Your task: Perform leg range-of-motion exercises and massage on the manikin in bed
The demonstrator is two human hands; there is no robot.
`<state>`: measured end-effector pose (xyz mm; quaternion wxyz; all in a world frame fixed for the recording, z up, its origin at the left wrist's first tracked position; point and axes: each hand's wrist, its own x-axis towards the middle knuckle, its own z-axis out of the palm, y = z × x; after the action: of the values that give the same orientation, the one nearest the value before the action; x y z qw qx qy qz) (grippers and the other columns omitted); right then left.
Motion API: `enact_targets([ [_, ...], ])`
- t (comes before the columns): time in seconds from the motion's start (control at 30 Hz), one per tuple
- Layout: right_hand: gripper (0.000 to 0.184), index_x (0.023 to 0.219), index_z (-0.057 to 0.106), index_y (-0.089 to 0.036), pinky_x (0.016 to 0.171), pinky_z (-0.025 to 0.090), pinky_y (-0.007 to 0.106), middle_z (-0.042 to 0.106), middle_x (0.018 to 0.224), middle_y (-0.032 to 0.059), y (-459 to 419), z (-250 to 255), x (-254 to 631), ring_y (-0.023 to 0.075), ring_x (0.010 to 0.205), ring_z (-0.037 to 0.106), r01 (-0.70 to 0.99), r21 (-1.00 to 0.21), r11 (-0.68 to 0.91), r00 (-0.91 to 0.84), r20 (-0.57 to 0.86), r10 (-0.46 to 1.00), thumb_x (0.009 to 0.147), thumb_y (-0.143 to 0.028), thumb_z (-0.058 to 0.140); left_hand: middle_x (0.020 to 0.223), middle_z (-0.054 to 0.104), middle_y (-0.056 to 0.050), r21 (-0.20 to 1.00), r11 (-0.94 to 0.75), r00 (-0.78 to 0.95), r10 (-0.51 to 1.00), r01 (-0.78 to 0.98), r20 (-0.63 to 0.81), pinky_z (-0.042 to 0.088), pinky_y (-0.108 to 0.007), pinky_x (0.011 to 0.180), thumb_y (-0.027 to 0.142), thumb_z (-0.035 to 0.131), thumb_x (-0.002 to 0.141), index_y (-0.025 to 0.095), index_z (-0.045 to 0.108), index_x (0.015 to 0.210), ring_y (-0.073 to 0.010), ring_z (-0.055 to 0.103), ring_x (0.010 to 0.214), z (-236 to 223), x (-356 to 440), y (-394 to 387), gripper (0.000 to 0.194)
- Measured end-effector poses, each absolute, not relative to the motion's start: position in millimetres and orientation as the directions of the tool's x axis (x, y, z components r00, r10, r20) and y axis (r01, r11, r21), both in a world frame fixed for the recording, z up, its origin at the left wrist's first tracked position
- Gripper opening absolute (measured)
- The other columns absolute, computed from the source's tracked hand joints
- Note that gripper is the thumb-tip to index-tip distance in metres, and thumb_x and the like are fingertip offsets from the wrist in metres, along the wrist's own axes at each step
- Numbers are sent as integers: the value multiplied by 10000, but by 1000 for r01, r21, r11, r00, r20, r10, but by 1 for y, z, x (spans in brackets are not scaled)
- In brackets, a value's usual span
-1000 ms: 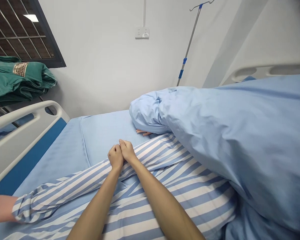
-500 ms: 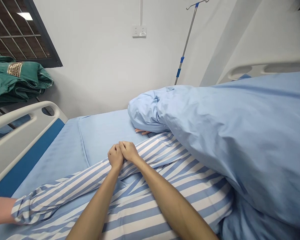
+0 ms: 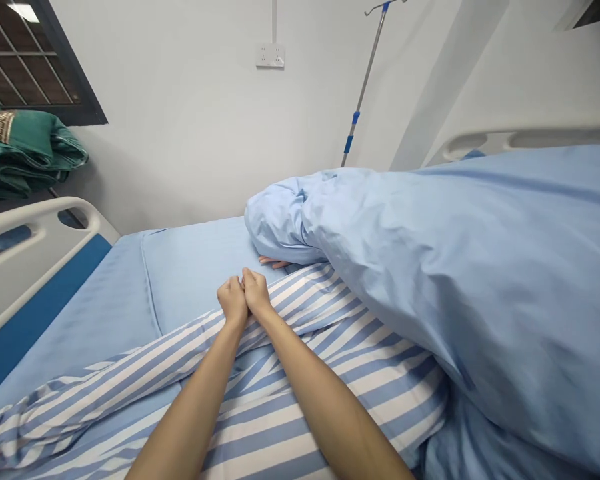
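My left hand [image 3: 233, 298] and my right hand [image 3: 255, 291] are both curled into fists, side by side and touching, with nothing showing in them. They are over the far leg of blue-and-white striped trousers [image 3: 145, 370], worn by a figure lying on the bed. Whether the fists press on the cloth or hover just above it, I cannot tell. The nearer striped leg [image 3: 280, 437] passes beneath my forearms. A light-blue quilt [image 3: 405, 253] covers the body to the right. A few fingertips [image 3: 274, 263] of the lying figure peek out under its edge.
The blue-sheeted bed [image 3: 190, 257] has a white-and-blue end board [image 3: 45, 267] at the left and a headboard [image 3: 520, 138] at the right. Behind it stand an IV pole [image 3: 367, 73] and a wall with a socket [image 3: 270, 56]. Green folded cloth [image 3: 35, 147] lies at the far left.
The view has swung slightly right, so the surroundings sit further left. My right fist has turned and tipped upward against the left one. Both fists stay closed over the same leg.
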<state>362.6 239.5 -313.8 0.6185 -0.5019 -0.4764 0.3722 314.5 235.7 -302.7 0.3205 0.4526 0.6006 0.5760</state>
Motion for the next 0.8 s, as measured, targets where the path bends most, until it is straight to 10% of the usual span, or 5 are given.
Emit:
enact_targets([
  [0.4,379,570,540,-184,570,288,246,554,566,17,236,-287,387,132,566,433,620,-749,235,34,325,945,864,-343,361,562,538,-14,829,-100,-226,938,550,263,268,-246,536,288,328,837,191,489,552,-117,437,550,-317,315,233,342],
  [0.63,402,571,519,-179,550,295,237,546,555,1,233,-310,405,123,561,446,520,-813,260,121,372,920,883,-353,335,717,636,-63,727,18,-234,952,687,198,282,-269,584,351,315,847,214,563,610,-170,514,657,-312,326,226,369],
  [0.8,392,536,429,-187,494,287,229,441,488,-33,241,-311,411,106,498,386,226,-930,291,174,332,927,856,-393,337,449,401,24,964,-36,-323,938,262,123,282,-248,508,351,346,787,207,390,475,-110,378,479,-293,348,243,347],
])
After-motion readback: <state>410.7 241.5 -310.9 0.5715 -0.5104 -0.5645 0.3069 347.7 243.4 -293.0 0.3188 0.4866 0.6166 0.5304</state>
